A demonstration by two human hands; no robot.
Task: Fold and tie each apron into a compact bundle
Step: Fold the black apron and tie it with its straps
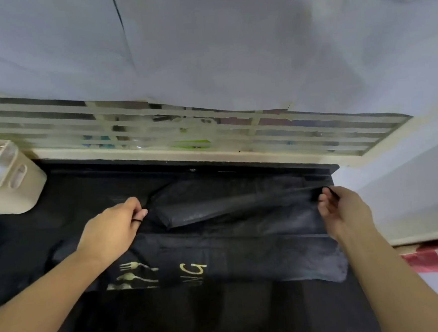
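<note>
**Both hands pinch the far fold of a black apron**

A black apron [245,245] lies spread lengthwise across a dark table [172,318], and everything here is placed against it. Its far edge is lifted into a raised fold, while the near part lies flat and shows a pale yellow print of cutlery and letters (only partly readable).

The left hand [112,226] is at the apron's left end, its fingers curled and pinching the cloth there; a thin black strap loops over one finger. The right hand [339,208] is at the apron's right end, thumb and fingers closed on the corner of the same raised fold. The fold runs taut between the two hands.

Left of the apron, on the table's far corner, stands a beige bin [12,187] with clear plastic inside. Beyond the apron, along the table's back edge, runs a slatted window [157,123], with pale cloth [203,49] hanging above it.
</note>
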